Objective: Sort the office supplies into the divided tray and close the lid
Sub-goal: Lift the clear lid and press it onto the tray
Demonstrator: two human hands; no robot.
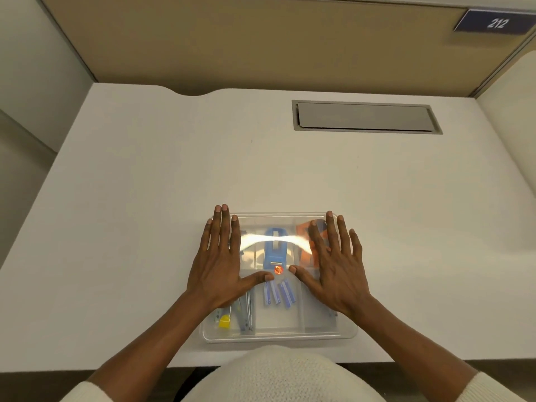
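Note:
A clear plastic divided tray (278, 333) lies at the near edge of the white desk, with its clear lid (278, 220) lying over it. Through the lid I see a blue stapler (275, 247), an orange item (304, 242) at the far right, several blue staple strips (280, 294), a small red object (278, 269), grey metal clips (246, 314) and a yellow piece (225, 321). My left hand (222, 262) lies flat on the lid's left side. My right hand (333, 262) lies flat on its right side. Both hands have their fingers spread.
A grey cable hatch (365, 116) is set into the desk at the back right. Beige partition walls enclose the desk, with a blue "212" sign (496, 23) at the upper right. The desk's front edge runs just below the tray.

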